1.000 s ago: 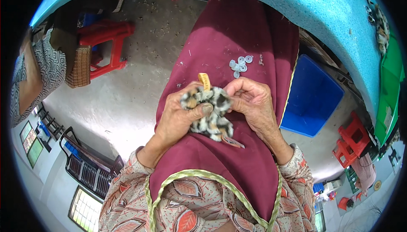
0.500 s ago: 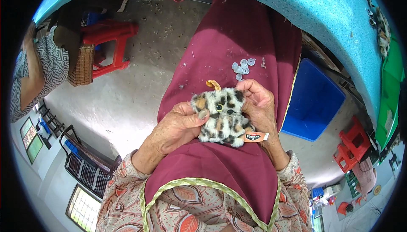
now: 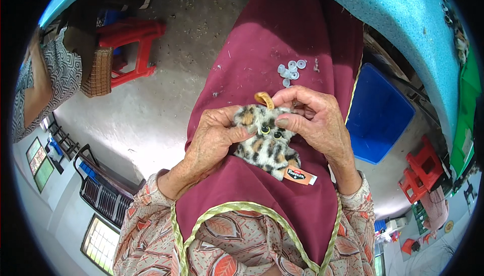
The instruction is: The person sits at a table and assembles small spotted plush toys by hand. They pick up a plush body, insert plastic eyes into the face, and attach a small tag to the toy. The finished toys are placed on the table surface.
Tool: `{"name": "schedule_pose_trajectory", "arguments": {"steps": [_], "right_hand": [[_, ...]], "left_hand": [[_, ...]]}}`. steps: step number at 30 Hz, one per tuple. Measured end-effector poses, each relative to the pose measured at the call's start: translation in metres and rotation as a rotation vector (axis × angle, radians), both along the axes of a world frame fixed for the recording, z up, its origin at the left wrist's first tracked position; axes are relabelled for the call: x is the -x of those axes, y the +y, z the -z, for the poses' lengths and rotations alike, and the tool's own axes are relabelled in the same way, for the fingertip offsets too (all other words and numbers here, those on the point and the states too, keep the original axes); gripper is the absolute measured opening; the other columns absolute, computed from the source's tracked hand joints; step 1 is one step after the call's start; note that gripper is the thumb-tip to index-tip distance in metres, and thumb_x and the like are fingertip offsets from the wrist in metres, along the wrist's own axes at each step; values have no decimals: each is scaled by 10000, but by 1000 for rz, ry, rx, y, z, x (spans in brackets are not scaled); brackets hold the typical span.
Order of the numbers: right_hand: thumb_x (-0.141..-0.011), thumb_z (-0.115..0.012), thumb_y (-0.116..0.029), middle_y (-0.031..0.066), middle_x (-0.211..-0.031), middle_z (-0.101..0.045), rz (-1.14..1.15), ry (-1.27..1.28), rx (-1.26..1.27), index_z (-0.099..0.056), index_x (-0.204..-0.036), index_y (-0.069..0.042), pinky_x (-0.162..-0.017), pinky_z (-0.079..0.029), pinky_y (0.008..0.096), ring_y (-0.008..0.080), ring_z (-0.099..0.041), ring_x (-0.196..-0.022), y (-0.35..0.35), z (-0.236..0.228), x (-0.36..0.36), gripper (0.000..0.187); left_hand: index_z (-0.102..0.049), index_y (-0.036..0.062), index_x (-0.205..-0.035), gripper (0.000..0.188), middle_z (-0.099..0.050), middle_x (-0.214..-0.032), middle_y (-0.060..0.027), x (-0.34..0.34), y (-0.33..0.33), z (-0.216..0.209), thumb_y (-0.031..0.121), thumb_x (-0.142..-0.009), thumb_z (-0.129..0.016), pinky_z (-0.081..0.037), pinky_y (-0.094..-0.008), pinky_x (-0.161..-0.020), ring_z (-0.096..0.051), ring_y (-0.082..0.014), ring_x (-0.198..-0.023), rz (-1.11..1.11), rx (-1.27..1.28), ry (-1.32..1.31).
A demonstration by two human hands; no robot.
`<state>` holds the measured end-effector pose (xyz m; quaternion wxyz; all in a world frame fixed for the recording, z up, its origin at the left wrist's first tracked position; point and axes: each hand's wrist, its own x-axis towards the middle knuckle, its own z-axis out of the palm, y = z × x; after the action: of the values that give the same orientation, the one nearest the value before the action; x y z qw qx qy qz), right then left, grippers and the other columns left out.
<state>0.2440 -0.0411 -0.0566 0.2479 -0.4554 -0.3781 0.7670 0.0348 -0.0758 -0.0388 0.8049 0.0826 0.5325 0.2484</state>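
Note:
A small spotted plush toy (image 3: pixel 262 150) rests over my lap on the maroon apron (image 3: pixel 247 185). Two round yellow-rimmed eyes show on its face, and a tan ribbon loop (image 3: pixel 263 98) sticks up from its head. An orange paper tag (image 3: pixel 299 175) hangs at its lower right. My left hand (image 3: pixel 214 137) grips the toy's left side, thumb on the front. The right hand (image 3: pixel 317 119) pinches the head's right side, its thumb beside the eyes. Several clear plastic caps (image 3: pixel 293 75) lie on the apron beyond the toy.
A blue bin (image 3: pixel 378 119) stands to the right below a curved light-blue table edge (image 3: pixel 388 19). Red stools (image 3: pixel 133 49) are on the left and at far right (image 3: pixel 423 170). Another person's arm (image 3: pixel 40 82) shows at far left. A green tray (image 3: pixel 465 119) sits on the right.
The toy has turned and tilted, so both eyes now show instead of one. My right thumb has come round onto the front of its head. The tag now faces up more fully.

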Motion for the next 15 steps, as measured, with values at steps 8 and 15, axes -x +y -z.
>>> {"name": "schedule_pose_trajectory", "arguments": {"steps": [8,15], "right_hand": [[-756,-689,43,41,-829,-633,188,16,-183,-635,-906,28,-678,-490,203,71,-599,-758,-13,-2,3,161],[-738,-703,42,48,-811,-628,197,67,-194,-629,-860,24,-675,-482,217,84,-595,-760,-14,-1,3,144]], "left_hand": [[-597,-25,-1123,374,-674,-987,-82,3,8,-8,140,-807,-710,-525,-272,-784,-645,-142,-859,50,64,-175],[-555,-18,-1192,480,-653,-1065,-80,10,7,-3,147,-778,-733,-486,-327,-885,-624,-170,-973,10,195,-464]]}}
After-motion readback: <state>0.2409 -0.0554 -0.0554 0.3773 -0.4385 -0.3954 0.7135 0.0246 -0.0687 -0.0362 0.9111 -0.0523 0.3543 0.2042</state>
